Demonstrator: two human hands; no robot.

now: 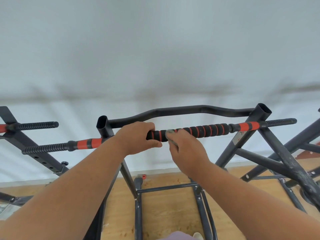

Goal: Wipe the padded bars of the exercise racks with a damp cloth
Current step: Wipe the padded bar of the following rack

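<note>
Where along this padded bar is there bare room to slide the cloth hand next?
Free: padded bar from the right hand and cloth to the right upright. Crowded: left hand grips beside it.

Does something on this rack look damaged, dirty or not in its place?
Yes. The dark metal frame tube at the right is streaked with pale scuffs or grime, unlike the other tubes. The black-and-orange padded bar looks intact under both hands.
</note>
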